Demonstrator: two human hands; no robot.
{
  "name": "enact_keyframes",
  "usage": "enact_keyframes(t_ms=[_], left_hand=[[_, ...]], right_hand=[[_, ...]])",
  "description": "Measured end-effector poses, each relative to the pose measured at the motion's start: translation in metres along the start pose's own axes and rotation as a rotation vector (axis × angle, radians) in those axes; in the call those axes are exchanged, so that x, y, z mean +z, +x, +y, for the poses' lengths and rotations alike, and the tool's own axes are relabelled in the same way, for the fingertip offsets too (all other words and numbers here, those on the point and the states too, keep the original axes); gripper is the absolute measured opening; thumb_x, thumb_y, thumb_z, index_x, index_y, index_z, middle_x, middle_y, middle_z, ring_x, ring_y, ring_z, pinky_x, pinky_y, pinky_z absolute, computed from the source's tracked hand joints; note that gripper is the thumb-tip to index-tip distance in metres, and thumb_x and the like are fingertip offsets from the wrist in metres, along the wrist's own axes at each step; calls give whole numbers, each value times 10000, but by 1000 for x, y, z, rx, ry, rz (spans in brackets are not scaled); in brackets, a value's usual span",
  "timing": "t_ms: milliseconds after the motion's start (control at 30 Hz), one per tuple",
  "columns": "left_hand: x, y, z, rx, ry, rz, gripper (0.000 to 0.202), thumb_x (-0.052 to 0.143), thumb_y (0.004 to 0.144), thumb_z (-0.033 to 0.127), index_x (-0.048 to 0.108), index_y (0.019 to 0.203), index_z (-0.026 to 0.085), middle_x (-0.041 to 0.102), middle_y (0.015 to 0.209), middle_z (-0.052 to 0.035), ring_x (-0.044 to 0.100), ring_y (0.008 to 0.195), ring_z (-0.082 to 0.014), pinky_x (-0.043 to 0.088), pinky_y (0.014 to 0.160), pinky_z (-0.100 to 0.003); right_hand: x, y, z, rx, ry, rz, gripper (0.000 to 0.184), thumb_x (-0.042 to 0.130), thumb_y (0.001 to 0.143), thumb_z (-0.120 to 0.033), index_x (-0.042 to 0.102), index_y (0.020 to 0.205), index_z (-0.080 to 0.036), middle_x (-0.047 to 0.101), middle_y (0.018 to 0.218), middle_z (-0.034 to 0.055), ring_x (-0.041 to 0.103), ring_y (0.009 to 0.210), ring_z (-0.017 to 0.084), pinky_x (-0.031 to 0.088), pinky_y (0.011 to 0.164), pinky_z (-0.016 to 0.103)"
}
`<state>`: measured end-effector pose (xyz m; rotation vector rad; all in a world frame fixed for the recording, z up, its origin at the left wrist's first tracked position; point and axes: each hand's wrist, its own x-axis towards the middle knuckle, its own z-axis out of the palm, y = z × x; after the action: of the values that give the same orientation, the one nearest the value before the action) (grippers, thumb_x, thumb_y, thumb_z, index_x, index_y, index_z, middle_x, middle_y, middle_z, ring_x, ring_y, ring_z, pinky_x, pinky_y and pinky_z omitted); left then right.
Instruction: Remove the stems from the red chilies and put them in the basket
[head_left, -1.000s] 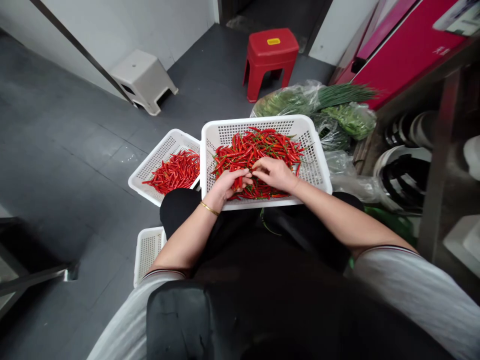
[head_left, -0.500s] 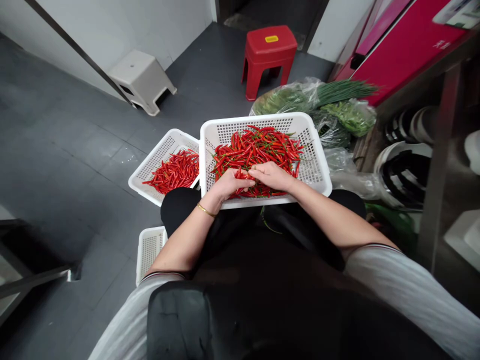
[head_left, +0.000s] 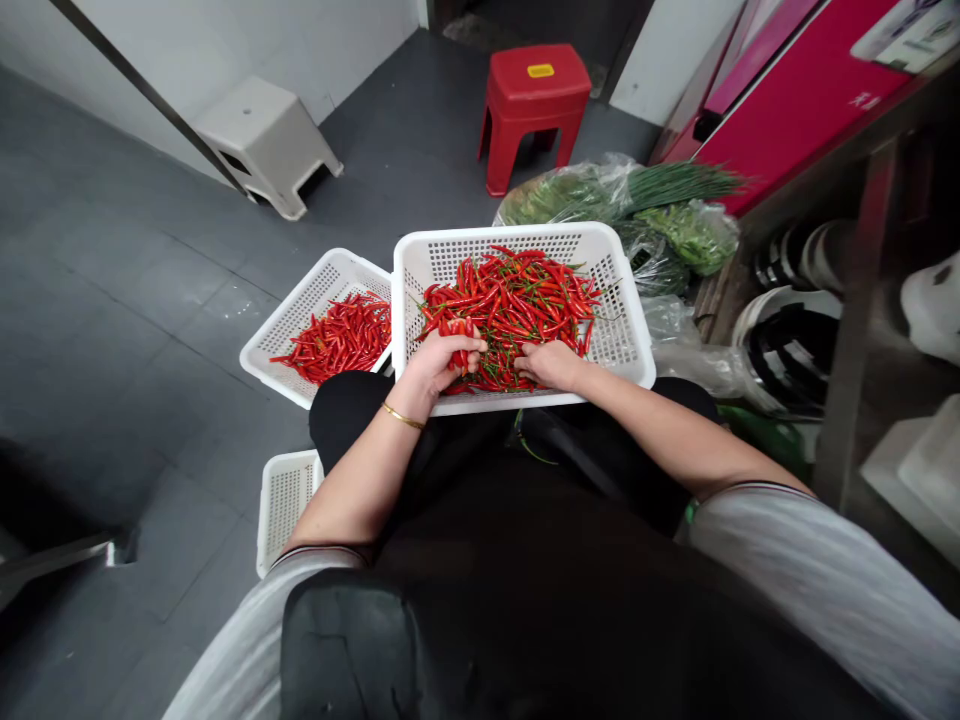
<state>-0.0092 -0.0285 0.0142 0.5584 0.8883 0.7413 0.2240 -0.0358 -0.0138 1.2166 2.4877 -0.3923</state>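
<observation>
On my lap rests a white perforated plastic basket [head_left: 637, 345] heaped with red chili peppers [head_left: 517, 295], many with green stems. My left hand [head_left: 442, 360] is closed around several red chilies, over the basket's near left part. To its right, my right hand [head_left: 551, 364] dips its fingers into the heap; the fingers curl down at the chilies, and whatever lies between the fingertips is hidden. Beyond my left knee a second white basket [head_left: 271, 350] holds red chilies [head_left: 341, 338] that show hardly any green.
A small white basket [head_left: 289, 500] stands on the floor at left. A grey stool [head_left: 262, 140] and a red stool [head_left: 536, 105] stand ahead. Bagged greens [head_left: 570, 195] and long green stalks [head_left: 679, 185] lie at right, beside a metal rack [head_left: 847, 350] with containers.
My hands were together over the chilies and have parted. The left now shows a clump of chilies in its grip; the right has moved lower into the heap. The view has shifted slightly.
</observation>
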Motion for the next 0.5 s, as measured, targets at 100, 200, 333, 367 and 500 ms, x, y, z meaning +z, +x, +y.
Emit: enact_keyframes(t_ms=[100,200,333,367,500], left_hand=[[7,6,-12,-80,86,28,213,773,599,189,592,676,105,642,589,-44,522,430,-82,402,395,-203],[16,12,-25,-79,54,69,270,816,568,213,593,684,112,645,597,-43,558,478,-101,429,422,-210],[18,11,-30,86,63,107,313,836,528,210,560,646,122,602,566,6,532,468,-80,432,455,-214],[18,10,-28,108,111,82,316,834,529,211,553,643,123,603,573,6,534,474,-79,417,448,-207],[22,3,-14,146,312,-74,308,815,567,202,557,721,132,642,661,-9,573,551,-91,401,458,-191]], right_hand=[[-9,0,-9,11,216,271,333,411,970,-361,683,1092,-212,663,1050,85,619,908,189,437,747,279],[-22,-9,-27,-90,392,453,336,397,977,-361,685,1078,-220,675,1053,78,607,970,169,442,827,266],[-23,-21,-38,-113,630,476,306,458,941,-416,684,1004,-221,686,915,63,619,845,168,468,752,276],[-22,-21,-36,-48,740,482,327,454,938,-448,671,963,-206,674,804,43,615,749,159,471,701,272],[-31,-13,-19,142,1066,420,444,423,924,-557,553,723,-182,489,469,-56,462,441,101,400,507,226]])
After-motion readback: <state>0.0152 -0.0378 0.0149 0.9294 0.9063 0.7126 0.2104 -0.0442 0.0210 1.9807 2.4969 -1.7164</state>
